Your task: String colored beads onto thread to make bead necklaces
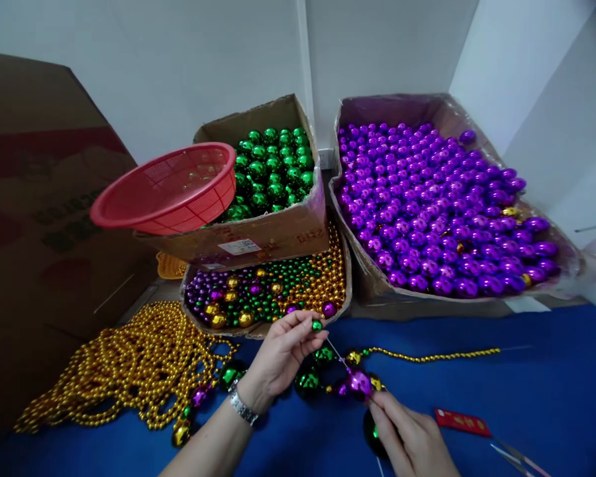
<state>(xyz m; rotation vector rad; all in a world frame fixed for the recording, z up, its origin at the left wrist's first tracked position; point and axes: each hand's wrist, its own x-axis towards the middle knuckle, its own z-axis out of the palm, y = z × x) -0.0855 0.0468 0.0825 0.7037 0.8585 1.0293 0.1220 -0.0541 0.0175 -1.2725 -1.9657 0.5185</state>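
Observation:
My left hand (pixel 291 351), with a silver watch on the wrist, pinches a small shiny green bead (pixel 316 325). From that bead a thin pale string (pixel 336 349) runs down right to a larger purple ball (pixel 360 383). My right hand (pixel 410 430) is closed at the lower edge of this ball, gripping the beaded string there. Whether its fingertips press the ball or only the string is hard to see. Around the hands lie large green balls (pixel 306 379), a gold ball (pixel 353 358) and a strand of small gold beads (pixel 432 358).
Behind stand a carton of green balls (pixel 233 246), with a red plastic basket (pixel 163 215) on it, and a big box of purple balls (pixel 347 218). A low box (pixel 350 285) holds mixed beads. Gold bead strands (pixel 129 371) lie left; scissors (pixel 519 457) and a red packet (pixel 461 423) right.

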